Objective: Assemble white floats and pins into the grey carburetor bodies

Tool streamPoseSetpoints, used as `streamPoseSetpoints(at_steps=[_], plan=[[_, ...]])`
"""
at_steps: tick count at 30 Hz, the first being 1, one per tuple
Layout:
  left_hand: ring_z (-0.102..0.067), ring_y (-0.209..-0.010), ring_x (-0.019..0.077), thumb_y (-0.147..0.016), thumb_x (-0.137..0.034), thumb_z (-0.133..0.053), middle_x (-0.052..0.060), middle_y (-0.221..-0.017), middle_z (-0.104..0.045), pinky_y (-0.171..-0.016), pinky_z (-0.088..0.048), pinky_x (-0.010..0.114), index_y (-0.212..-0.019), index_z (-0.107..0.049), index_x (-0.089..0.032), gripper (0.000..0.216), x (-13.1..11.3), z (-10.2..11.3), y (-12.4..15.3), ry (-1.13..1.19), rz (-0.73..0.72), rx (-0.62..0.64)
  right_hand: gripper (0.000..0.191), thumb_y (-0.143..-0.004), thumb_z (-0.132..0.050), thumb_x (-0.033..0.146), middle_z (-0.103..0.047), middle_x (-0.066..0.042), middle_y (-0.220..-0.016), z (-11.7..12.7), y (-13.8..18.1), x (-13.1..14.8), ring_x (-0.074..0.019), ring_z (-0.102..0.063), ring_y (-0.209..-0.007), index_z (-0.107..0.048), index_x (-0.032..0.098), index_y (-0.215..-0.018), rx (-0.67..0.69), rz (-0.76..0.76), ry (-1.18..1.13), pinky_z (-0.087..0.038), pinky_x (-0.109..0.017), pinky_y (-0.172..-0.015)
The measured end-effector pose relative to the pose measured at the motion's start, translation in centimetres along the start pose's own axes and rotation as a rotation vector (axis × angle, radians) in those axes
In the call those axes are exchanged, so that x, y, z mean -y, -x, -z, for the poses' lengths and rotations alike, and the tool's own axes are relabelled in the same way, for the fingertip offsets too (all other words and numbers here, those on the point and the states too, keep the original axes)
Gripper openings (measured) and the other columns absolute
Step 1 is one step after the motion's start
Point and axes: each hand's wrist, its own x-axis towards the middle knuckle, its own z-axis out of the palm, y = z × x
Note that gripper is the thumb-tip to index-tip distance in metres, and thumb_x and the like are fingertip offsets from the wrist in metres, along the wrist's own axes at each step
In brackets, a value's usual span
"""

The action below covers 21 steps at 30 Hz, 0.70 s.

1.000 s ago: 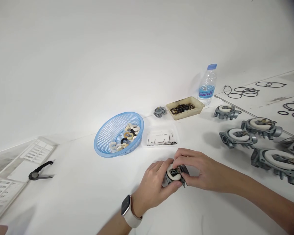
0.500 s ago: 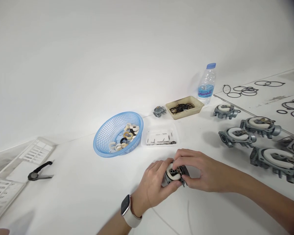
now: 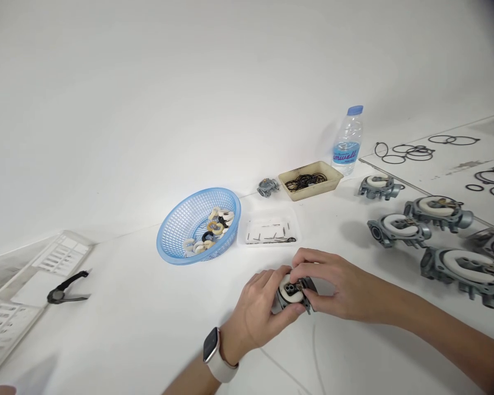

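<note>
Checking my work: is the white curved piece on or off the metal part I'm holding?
On: the white curved piece lies atop the metal part; whether it's fastened, I can't tell.

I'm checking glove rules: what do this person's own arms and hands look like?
The left hand and right hand are gloveless. A watch with a dark, rounded-rectangular screen and pale band circles the left wrist. No sleeves show.

Six carburettors (image 3: 291, 295) (perhaps a seventh (image 3: 493, 245), blurred at right), two small trays (image 3: 318, 190), one basket (image 3: 175, 222), one bottle (image 3: 347, 144).
</note>
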Motion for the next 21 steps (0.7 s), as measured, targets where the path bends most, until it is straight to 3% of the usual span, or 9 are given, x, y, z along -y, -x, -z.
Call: streamPoseSetpoints(at_steps=[10,16,21], plan=[[-0.062,-0.109,0.0294,-0.1,-0.047,-0.058,0.009,-0.124,-0.066,-0.094,-0.051,0.044,-0.142,-0.047,-0.024,0.05,-0.06,-0.09,0.07,-0.001,0.003,-0.001,0.025,-0.087,-0.054,0.009,-0.061,-0.003,-0.098,-0.08,-0.07,0.0,-0.0144,-0.061,-0.081,-0.069,0.023,-0.1,-0.001,-0.001,-0.004,-0.051,-0.025,-0.072],[-0.062,-0.11,0.0286,-0.1,-0.045,-0.059,0.008,-0.128,-0.066,-0.095,-0.05,0.044,-0.142,-0.045,-0.025,0.049,-0.02,-0.04,0.05,0.009,-0.005,0.001,0.031,-0.079,-0.057,0.005,-0.062,-0.002,-0.097,0.02,-0.01,0.04,-0.0153,-0.061,-0.083,-0.069,0.022,-0.101,0.022,0.032,-0.015,-0.051,-0.026,-0.075],[-0.062,-0.103,0.0283,-0.1,-0.048,-0.057,0.007,-0.119,-0.068,-0.089,-0.051,0.042,-0.138,-0.049,-0.025,0.045,0.02,-0.11,0.13,-0.004,0.005,0.002,0.038,-0.081,-0.055,0.005,-0.062,-0.002,-0.098,0.08,-0.04,0.24,-0.016,-0.06,-0.085,-0.067,0.024,-0.111,0.021,-0.014,-0.003,-0.05,-0.027,-0.077]])
